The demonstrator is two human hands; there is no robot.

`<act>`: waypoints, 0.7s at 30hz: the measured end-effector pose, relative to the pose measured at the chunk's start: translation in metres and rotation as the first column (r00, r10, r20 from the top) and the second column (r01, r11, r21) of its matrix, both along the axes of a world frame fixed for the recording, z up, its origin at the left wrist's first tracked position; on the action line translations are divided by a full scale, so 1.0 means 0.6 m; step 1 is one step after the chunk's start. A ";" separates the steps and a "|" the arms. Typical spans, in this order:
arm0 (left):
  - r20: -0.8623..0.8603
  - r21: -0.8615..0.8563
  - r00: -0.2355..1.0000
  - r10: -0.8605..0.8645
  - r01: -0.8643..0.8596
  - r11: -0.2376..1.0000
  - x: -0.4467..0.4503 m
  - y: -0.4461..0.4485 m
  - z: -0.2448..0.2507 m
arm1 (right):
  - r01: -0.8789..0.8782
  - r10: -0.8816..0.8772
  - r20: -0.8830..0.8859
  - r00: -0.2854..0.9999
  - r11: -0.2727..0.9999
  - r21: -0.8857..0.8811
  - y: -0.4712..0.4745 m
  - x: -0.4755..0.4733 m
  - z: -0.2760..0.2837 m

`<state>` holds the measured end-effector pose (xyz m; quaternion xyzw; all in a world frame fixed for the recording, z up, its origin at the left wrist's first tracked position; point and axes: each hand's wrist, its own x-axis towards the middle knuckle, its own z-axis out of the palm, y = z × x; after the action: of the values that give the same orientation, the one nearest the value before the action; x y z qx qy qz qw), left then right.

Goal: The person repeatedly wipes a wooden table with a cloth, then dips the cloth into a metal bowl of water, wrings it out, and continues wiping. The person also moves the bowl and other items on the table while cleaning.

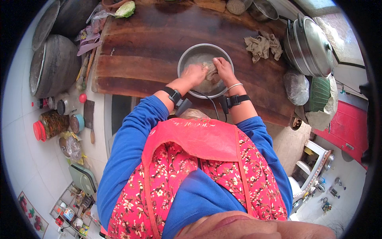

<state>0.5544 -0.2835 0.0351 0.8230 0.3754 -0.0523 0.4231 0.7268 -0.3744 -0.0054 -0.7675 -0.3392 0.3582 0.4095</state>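
A round metal basin [188,55] of cloudy water stands on the wooden table [143,59] in front of me. Inside it, a wet beige cloth [212,72] is bunched between my two hands. My left hand [194,74] is closed on the cloth's left side, its fingers slightly blurred. From the right, my right hand [224,69] grips the same cloth, thumb on top. The lower part of the cloth is in the water and cannot be made out clearly.
A crumpled beige cloth [262,46] lies to the right of the basin. Beyond it stands a lidded steel steamer pot [316,46]. Cut cabbage [125,9] rests at the far left. A cleaver [89,113] and jars [55,124] are on the left counter. A black cable [213,103] hangs near the basin.
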 end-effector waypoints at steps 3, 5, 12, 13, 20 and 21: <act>-0.014 0.204 1.000 0.013 -0.010 0.979 -0.014 0.002 0.007 | -0.117 0.095 0.323 0.942 0.992 0.048 -0.009 -0.009 0.005; -0.174 0.214 0.973 -0.150 0.186 0.959 -0.016 0.001 0.001 | -0.255 0.345 0.519 0.782 0.937 -0.238 -0.014 -0.028 0.010; -0.301 -0.015 0.912 -0.278 0.287 0.958 0.017 0.020 -0.051 | -0.256 0.519 0.628 0.579 0.848 -0.464 -0.003 -0.070 0.007; -0.258 -0.106 0.943 -0.211 0.189 0.976 0.024 0.031 -0.055 | -0.256 0.463 0.517 0.720 0.870 -0.422 0.000 -0.064 0.010; 0.172 -0.915 0.818 0.549 -0.074 0.397 0.010 0.029 -0.027 | -0.167 0.166 -0.115 0.979 0.986 0.002 0.014 -0.049 0.081; 0.145 -0.928 0.826 0.544 -0.077 0.365 0.009 0.031 -0.017 | -0.139 0.142 -0.046 0.989 0.989 0.057 0.015 -0.054 0.095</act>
<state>0.5596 -0.2652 0.0248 0.3697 0.3383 0.0242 0.8651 0.6943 -0.3652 0.0516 -0.7211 -0.3917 0.3958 0.4121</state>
